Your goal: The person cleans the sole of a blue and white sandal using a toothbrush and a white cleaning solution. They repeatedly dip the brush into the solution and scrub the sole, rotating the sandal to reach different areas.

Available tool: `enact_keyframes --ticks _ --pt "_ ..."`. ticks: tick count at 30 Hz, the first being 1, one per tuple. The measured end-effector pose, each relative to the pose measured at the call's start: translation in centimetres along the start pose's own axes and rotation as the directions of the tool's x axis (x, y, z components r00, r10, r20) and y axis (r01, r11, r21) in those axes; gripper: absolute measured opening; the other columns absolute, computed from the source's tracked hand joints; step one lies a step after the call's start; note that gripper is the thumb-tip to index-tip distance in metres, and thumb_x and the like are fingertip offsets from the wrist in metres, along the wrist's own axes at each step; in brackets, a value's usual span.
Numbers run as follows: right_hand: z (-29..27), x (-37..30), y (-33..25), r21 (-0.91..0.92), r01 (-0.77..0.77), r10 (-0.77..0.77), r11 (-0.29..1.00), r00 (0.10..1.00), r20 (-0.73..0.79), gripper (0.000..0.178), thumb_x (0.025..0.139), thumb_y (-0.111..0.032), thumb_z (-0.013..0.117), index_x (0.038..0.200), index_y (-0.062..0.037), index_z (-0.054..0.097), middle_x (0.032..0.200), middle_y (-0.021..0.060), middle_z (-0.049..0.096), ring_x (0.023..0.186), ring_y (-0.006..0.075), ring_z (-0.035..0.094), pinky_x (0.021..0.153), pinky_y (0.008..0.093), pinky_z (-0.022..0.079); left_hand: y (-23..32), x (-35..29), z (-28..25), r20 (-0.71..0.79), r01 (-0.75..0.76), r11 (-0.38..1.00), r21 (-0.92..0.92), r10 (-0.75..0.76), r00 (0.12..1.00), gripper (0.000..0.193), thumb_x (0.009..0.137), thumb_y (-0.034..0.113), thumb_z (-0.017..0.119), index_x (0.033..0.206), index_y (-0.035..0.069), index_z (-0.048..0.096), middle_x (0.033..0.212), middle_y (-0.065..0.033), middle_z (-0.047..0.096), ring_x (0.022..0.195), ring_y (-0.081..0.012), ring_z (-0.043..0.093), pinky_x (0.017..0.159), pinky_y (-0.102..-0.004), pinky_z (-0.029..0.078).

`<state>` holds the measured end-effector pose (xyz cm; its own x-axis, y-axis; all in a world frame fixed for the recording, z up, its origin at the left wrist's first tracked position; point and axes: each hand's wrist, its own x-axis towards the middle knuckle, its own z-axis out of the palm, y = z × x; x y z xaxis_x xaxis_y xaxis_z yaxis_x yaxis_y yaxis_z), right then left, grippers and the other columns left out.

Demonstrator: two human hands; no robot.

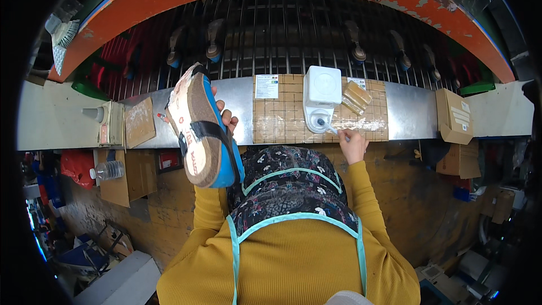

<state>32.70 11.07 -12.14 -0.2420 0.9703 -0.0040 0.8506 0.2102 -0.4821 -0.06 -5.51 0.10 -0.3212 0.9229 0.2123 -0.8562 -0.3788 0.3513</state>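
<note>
Held up at the left is a sandal (212, 168) with a cork edge and black straps, on a blue shoe last (226, 161). Its pale underside, with red printing, faces up. My left hand (227, 117) grips it from the far right side; some of the fingers are hidden behind it. My right hand (353, 147) is closed round the pale handle of a small brush (333, 131). The brush tip reaches into the round dish of a white plastic dispenser (323, 91), where a dark spot shows.
Patterned cardboard (282, 114) covers the middle of the metal bench, with yellowish blocks (357, 98) beside the dispenser. Beyond runs a roller conveyor (271, 20) carrying several shoes on lasts. Cardboard boxes (453, 114) flank the bench, and a scrubbing brush (63, 36) hangs far left.
</note>
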Motion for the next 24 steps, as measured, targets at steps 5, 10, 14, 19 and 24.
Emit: enact_keyframes --ticks 5,10,14,19,24 --pt "0.7 0.7 3.6 0.58 -0.441 0.189 0.685 0.876 0.444 0.016 0.085 -0.025 0.071 0.088 -0.0098 0.075 0.071 0.0069 0.066 0.062 0.0257 0.059 0.077 0.0397 0.04 -0.3 -0.1 1.8 -0.099 0.058 0.996 0.07 -0.051 0.994 0.09 0.087 0.069 0.053 0.147 0.006 0.031 0.117 -0.0149 0.059 0.1 -0.0263 0.062 0.094 -0.0471 0.049" --pt "-2.8 0.4 -2.0 0.329 0.011 -0.02 0.944 1.0 0.022 0.014 0.081 -0.021 0.076 0.09 -0.0104 0.075 0.075 0.0012 0.064 0.071 0.0186 0.058 0.078 0.0347 0.035 -2.4 -0.4 -0.2 -0.414 0.135 0.837 0.53 0.116 0.903 0.09 0.089 0.076 0.035 0.146 0.005 0.033 0.129 -0.0143 0.055 0.111 -0.0222 0.059 0.095 -0.0346 0.05" --pt "-10.5 0.6 -11.8 0.247 0.496 -0.375 0.832 0.833 -0.408 0.013 0.079 -0.015 0.077 0.091 -0.0127 0.076 0.081 -0.0009 0.063 0.079 0.0146 0.056 0.08 0.0322 0.03 -4.0 2.3 4.2 -0.362 0.173 0.751 0.637 0.094 0.927 0.088 0.092 0.073 0.033 0.142 0.001 0.039 0.132 -0.0145 0.056 0.114 -0.0199 0.06 0.096 -0.0326 0.051" --pt "-14.4 -0.6 -16.9 0.36 0.638 -0.46 0.681 0.755 -0.468 0.02 0.076 -0.013 0.079 0.096 -0.0127 0.078 0.084 -0.0008 0.063 0.076 0.0129 0.053 0.08 0.031 0.03 -5.5 3.6 5.9 -0.197 0.096 0.79 0.606 0.033 0.98 0.085 0.092 0.071 0.04 0.131 -0.004 0.049 0.116 -0.015 0.065 0.101 -0.0194 0.066 0.088 -0.0312 0.055" --pt "-13.3 -1.0 -18.0 0.538 0.566 -0.434 0.625 0.824 -0.363 0.017 0.078 -0.011 0.079 0.095 -0.0096 0.078 0.089 0.0009 0.06 0.066 0.0097 0.052 0.075 0.0268 0.035 -5.8 2.7 4.8 -0.101 0.051 0.609 0.791 0.048 0.994 0.083 0.09 0.071 0.047 0.121 -0.005 0.056 0.106 -0.0123 0.066 0.093 -0.0165 0.065 0.083 -0.0309 0.054"
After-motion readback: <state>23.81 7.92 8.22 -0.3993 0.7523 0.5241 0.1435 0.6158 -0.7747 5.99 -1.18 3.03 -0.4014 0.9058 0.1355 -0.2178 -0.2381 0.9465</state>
